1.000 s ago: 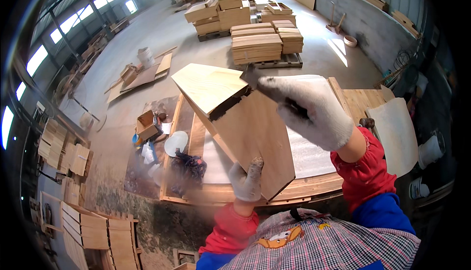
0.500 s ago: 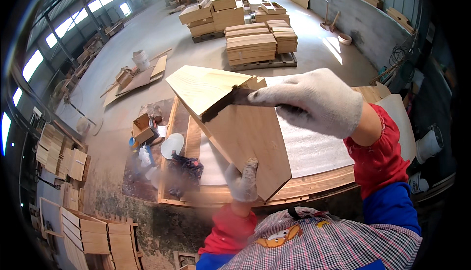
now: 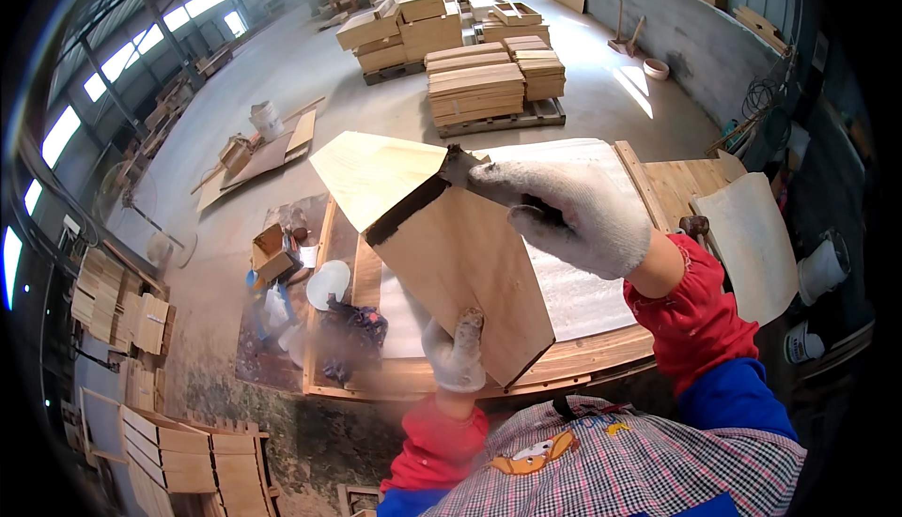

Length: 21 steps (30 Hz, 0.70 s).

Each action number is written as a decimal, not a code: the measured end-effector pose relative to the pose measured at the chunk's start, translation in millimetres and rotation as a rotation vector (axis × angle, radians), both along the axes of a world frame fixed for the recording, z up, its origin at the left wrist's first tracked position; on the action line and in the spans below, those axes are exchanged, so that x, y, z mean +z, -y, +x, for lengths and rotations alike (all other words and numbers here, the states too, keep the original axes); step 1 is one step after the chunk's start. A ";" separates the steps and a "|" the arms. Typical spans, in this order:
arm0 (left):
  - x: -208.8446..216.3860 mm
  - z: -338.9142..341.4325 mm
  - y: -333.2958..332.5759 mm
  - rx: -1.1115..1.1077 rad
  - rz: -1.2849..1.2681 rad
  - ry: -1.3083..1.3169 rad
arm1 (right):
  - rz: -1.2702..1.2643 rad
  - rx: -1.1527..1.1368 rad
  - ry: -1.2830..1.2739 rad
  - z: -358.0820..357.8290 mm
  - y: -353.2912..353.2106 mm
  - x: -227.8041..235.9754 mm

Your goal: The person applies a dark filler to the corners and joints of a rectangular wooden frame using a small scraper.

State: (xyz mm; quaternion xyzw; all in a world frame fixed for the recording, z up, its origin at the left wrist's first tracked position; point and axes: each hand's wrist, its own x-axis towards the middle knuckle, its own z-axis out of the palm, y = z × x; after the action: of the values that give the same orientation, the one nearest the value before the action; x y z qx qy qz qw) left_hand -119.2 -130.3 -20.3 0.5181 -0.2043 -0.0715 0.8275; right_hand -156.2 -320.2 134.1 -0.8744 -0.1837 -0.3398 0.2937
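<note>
My left hand (image 3: pixel 457 354), in a white work glove, grips the near end of a pale wooden box (image 3: pixel 470 277), thumb over its side. The box is tilted above the bench, its pointed-ended panel turned up and away. A dark band (image 3: pixel 406 214) runs along the edge between two of its faces; whether it is a gap or a coating I cannot tell. At the far end of that band, my gloved right hand (image 3: pixel 581 214) pinches a small dark brown flat piece (image 3: pixel 458 166) against the box's edge. Its exact kind is unclear.
White sheeting (image 3: pixel 597 306) covers the wood-framed bench (image 3: pixel 601 353). Left of it lie a small open carton (image 3: pixel 273 256), a white round lid (image 3: pixel 329 282) and a dark cloth (image 3: pixel 362 327). Wood stacks (image 3: pixel 476 90) stand beyond; white buckets (image 3: pixel 819 268) are at the right.
My right hand has shifted left and slightly down with the dark piece. The box has tilted a little, its far end moving left.
</note>
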 end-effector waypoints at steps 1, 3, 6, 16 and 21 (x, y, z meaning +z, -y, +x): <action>-0.2 0.0 -0.6 0.000 0.009 -0.002 | 0.023 -0.013 0.004 3.2 0.8 -2.7; 2.2 -0.3 -1.8 0.001 0.026 -0.006 | 0.082 -0.061 -0.062 6.6 4.3 0.3; 2.4 -2.1 -3.8 -0.008 0.048 -0.013 | 0.026 -0.049 -0.027 5.3 4.8 6.8; 10.6 -4.7 2.1 -0.004 -0.009 -0.055 | -0.512 -0.027 -0.170 -10.2 -38.1 36.3; 5.1 -4.7 5.0 0.053 -0.017 -0.031 | -0.484 -0.106 -0.133 -10.8 -7.3 40.7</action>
State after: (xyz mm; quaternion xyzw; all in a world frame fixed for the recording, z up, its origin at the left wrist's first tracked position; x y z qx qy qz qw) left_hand -123.9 -135.3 -15.2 0.5153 -0.1784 -0.0561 0.8364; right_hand -167.0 -312.8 174.8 -0.9480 -0.1940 -0.2425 0.0692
